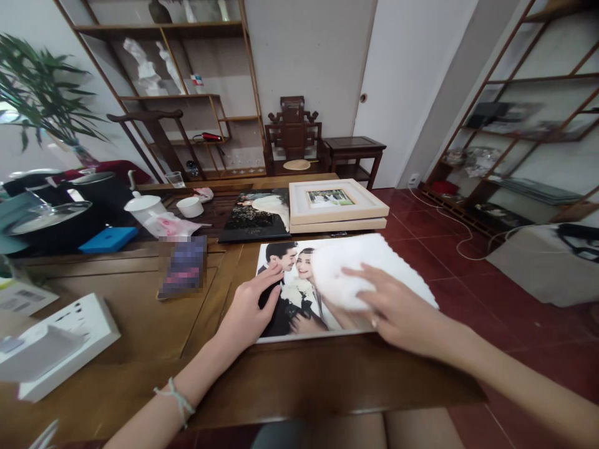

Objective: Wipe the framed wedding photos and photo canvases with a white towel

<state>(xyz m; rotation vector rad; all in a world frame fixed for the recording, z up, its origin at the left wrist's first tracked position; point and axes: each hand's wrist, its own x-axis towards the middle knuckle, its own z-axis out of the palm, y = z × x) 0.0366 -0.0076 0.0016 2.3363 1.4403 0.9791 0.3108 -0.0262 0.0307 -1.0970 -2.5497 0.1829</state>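
Note:
A large wedding photo panel (306,308), showing a couple and a white bouquet, lies flat near the table's front edge. My left hand (248,308) rests on its left side with the fingers stretched out, holding nothing. On the right part of the panel is a fluffy white cloth (397,265), which hides much of the picture there. My right hand (397,305) has hold of this cloth from above, its index finger extended over the fluff and the other fingers bent. The thumb of this hand is mostly hidden.
Behind the panel lie stacked framed pictures (339,199) and a dark photo album or panel (257,212). To the left are a blurred purple packet (185,265), a blue box (108,239), a white teapot (145,209), a cup (189,206) and a white box (70,343).

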